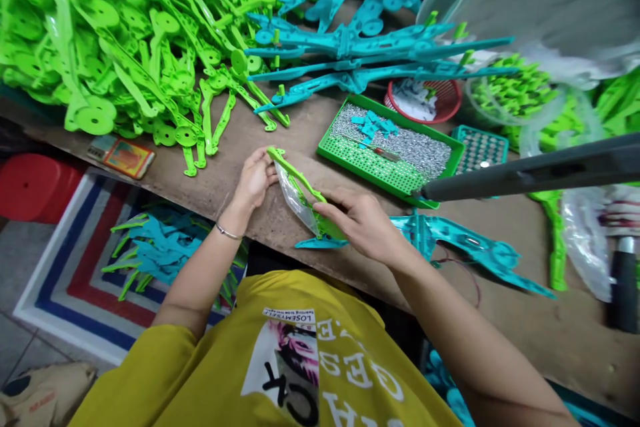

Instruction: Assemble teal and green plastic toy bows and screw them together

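A bright green plastic part (pixel 300 177), long and narrow with a rounded end, is held tilted above the front edge of the workbench. My left hand (pixel 255 179) has its fingers closed around its far left end. My right hand (pixel 365 221) pinches the nearer, rounded end between thumb and fingers. Clear plastic film (pixel 294 200) hangs along the part's lower side; whether it is a bag I cannot tell. Beneath my right hand and forearm lies a blue plastic frame (pixel 470 247), partly covered by them.
A large heap of green parts (pixel 125 33) fills the back left, beside stacked blue frames (pixel 350 43). A green tray (pixel 415 177) holds small metal pieces and a screwdriver (pixel 385 153). Behind it stands a red basket (pixel 453 110). A grey bar (pixel 530 170) juts in from the right.
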`<control>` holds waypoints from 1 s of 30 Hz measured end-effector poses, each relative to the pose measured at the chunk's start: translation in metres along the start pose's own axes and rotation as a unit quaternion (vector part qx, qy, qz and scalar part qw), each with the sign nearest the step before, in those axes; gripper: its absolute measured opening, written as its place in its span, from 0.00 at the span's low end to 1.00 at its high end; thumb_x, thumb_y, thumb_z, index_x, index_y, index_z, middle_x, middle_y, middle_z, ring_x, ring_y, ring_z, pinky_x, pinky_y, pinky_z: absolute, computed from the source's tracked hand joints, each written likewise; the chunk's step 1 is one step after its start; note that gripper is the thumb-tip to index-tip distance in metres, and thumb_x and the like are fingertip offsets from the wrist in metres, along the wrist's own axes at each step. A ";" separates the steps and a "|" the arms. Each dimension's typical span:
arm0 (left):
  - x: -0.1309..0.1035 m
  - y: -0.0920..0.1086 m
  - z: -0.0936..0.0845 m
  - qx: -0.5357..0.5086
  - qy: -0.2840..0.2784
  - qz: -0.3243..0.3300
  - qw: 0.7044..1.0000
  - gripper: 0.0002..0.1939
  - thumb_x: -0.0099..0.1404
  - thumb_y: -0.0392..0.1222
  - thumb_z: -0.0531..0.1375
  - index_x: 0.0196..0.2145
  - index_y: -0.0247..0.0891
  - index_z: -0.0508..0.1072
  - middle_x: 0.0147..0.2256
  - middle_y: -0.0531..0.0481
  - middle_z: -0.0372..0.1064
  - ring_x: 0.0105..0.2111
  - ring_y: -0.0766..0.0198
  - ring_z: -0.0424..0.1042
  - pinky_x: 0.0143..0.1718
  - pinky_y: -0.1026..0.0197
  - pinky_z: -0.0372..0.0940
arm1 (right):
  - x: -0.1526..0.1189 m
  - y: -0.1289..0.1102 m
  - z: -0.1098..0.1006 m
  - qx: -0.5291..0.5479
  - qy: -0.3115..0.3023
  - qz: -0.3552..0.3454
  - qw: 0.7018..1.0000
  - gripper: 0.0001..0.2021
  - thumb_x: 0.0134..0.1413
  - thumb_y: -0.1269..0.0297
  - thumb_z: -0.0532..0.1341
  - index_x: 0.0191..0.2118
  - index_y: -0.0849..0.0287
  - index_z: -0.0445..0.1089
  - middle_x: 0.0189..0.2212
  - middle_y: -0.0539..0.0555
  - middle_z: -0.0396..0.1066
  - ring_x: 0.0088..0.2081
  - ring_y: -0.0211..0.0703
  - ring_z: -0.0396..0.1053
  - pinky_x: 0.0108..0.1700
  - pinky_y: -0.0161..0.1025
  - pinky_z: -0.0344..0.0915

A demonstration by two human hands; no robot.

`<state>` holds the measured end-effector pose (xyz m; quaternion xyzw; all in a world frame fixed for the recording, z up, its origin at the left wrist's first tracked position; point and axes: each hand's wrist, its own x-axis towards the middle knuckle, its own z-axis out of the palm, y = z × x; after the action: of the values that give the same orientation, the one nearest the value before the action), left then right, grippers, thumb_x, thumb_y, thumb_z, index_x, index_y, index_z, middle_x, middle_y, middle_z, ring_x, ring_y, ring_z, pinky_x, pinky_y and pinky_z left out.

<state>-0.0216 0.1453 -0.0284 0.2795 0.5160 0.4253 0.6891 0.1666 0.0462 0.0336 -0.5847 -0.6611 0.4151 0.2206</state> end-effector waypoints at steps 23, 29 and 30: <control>0.001 -0.002 -0.002 -0.024 -0.004 0.002 1.000 0.07 0.68 0.35 0.55 0.43 0.36 0.72 0.34 0.48 0.77 0.34 0.63 0.79 0.42 0.59 0.74 | 0.014 0.008 0.018 -0.025 0.127 0.058 0.990 0.20 0.56 0.57 0.60 0.50 0.62 0.78 0.25 0.51 0.74 0.24 0.38 0.64 0.32 0.38 0.61; 0.000 -0.001 0.000 -0.022 0.011 0.004 1.000 0.07 0.68 0.34 0.56 0.43 0.35 0.71 0.36 0.48 0.76 0.34 0.62 0.80 0.46 0.53 0.74 | 0.028 0.008 0.002 -0.205 0.129 0.071 0.968 0.23 0.60 0.61 0.58 0.59 0.61 0.70 0.41 0.62 0.79 0.38 0.54 0.76 0.42 0.47 0.68; 0.000 -0.001 -0.001 -0.020 0.012 0.002 1.000 0.07 0.68 0.34 0.56 0.43 0.35 0.71 0.35 0.49 0.76 0.34 0.62 0.80 0.46 0.53 0.74 | 0.032 0.007 -0.001 -0.241 0.115 0.077 0.961 0.23 0.61 0.61 0.58 0.60 0.61 0.69 0.43 0.63 0.79 0.40 0.56 0.76 0.43 0.49 0.68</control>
<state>-0.0219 0.1450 -0.0289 0.2611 0.5150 0.4402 0.6876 0.1640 0.0769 0.0221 -0.7138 -0.6644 0.1894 0.1149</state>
